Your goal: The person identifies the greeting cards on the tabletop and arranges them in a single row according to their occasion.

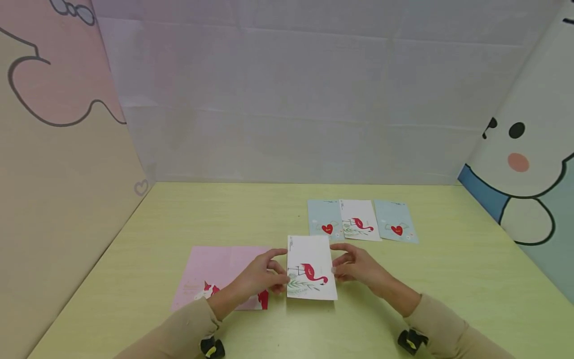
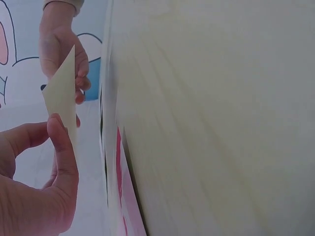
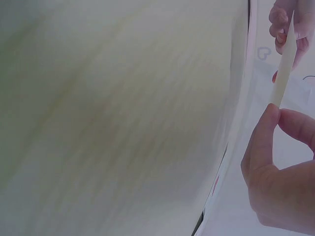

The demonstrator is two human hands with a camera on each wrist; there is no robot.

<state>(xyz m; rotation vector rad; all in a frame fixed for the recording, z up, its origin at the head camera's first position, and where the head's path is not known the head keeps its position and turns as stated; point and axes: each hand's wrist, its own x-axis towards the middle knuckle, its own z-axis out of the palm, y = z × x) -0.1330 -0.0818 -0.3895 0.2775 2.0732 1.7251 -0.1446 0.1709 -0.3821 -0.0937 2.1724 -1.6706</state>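
A white card with a red flamingo and green leaves [image 1: 309, 252] is held up just above the table, its picture facing the head camera. My left hand [image 1: 257, 274] pinches the card's left edge between thumb and fingers, while my right hand [image 1: 360, 269] pinches the opposite edge. From the left wrist, the card [image 2: 63, 96] appears nearly edge-on beyond the left thumb. The right wrist view also catches the card [image 3: 284, 76] as a thin strip at the fingertips. Partly under my left forearm lies a pink sheet with a red-and-white print [image 1: 215, 264].
Three cards lie in a row farther back: a pale blue heart card [image 1: 320, 212], a white flamingo card [image 1: 358, 212] and another pale blue heart card [image 1: 392, 214]. Behind the light wooden table [image 1: 448, 279] hangs a white sheet [image 1: 291, 99]; cartoon-printed panels stand at both sides.
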